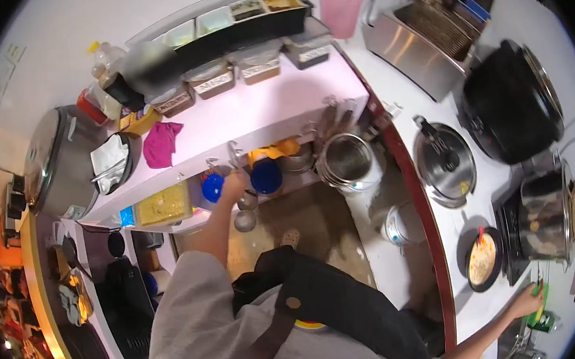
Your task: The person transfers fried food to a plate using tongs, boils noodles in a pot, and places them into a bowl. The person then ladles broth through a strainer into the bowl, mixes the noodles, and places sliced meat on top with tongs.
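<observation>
My left hand (235,185) is at the front of the pink counter, fingers closed around the handle of a ladle (244,221). The ladle's round metal bowl hangs below my hand, close to a second bowl. Metal hooks (233,150) show just above, at the counter edge. Blue round items (266,176) sit on either side of my hand. Far to the right, my right hand (527,301) is closed at a bright green object (539,300) near the sink; its kind is hard to make out. A bowl of pale orange food (484,259) with a red-handled utensil stands nearby.
Labelled tubs (257,66) and a black topping rack (240,32) line the pink counter (281,101). Below it are a yellow-filled bin (163,204) and metal strainers (347,159). The right counter carries a fryer (419,41), a lidded pot (445,162) and a black cooker (513,101).
</observation>
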`<move>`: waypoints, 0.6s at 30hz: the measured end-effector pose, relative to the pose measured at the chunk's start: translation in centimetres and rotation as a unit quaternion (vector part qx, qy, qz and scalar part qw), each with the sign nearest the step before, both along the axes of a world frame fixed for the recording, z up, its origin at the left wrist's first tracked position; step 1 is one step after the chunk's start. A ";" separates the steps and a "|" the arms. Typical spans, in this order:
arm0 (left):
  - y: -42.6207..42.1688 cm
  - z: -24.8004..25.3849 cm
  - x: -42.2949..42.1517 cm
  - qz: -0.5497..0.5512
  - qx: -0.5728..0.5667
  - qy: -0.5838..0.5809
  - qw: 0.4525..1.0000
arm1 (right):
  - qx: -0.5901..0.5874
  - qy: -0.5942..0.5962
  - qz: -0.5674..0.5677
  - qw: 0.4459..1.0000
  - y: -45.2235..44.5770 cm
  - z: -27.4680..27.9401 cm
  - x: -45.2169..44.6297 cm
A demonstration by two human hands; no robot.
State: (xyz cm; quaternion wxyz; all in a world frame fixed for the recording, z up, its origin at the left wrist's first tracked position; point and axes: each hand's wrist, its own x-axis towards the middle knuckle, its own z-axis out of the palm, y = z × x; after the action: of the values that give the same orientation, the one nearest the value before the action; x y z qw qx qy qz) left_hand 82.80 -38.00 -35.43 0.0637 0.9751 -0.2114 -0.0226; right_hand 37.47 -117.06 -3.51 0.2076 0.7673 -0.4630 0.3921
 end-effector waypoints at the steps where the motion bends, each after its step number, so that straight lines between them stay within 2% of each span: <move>1: -0.1 -0.6 0.5 0.005 -0.017 0.042 0.999 | 0.025 -0.018 0.032 0.999 2.7 0.2 3.4; 4: -1.9 -1.2 0.4 0.069 -0.082 0.133 0.985 | 0.055 -0.074 0.146 0.985 15.0 1.6 15.3; 6: -2.5 -1.6 -0.2 0.130 -0.153 0.117 0.973 | 0.001 -0.019 0.258 0.966 17.7 0.3 19.8; 7: -2.7 -2.6 -0.2 0.122 -0.130 0.136 0.975 | 0.078 -0.061 0.279 0.955 22.4 0.8 22.8; 8: -2.9 -4.1 -0.3 0.110 -0.108 0.153 0.976 | 0.053 -0.026 0.313 0.948 23.0 -0.1 24.5; 10: -3.5 -3.3 -0.1 0.056 -0.072 0.257 0.962 | 0.068 -0.058 0.344 0.935 26.8 -1.4 28.1; 12: -3.6 3.3 1.0 -0.060 -0.067 0.391 0.916 | 0.073 -0.054 0.386 0.918 30.6 -1.6 30.9; 13: -3.4 8.3 1.6 -0.137 -0.074 0.439 0.885 | 0.105 -0.082 0.402 0.906 32.0 -1.9 32.0; 15: -2.5 24.3 2.2 -0.033 -0.261 0.518 0.814 | 0.124 -0.098 0.411 0.898 34.6 -2.3 33.8; 16: -2.1 31.2 2.8 -0.035 -0.264 0.436 0.860 | 0.112 -0.085 0.406 0.903 35.6 -2.3 34.4; 17: -0.9 33.7 3.8 -0.036 -0.328 0.312 0.891 | 0.121 -0.084 0.405 0.903 37.3 -1.9 35.0; 18: 0.3 36.4 5.7 -0.096 -0.317 0.097 0.939 | 0.115 -0.089 0.411 0.900 38.4 -1.8 35.3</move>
State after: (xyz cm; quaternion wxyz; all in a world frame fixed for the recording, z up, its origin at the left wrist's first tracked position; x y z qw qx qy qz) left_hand 88.53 -37.72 0.96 0.3872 0.8723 -0.2935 -0.0544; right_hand 72.75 -78.69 -5.30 -0.1032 0.8700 -0.1651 0.4531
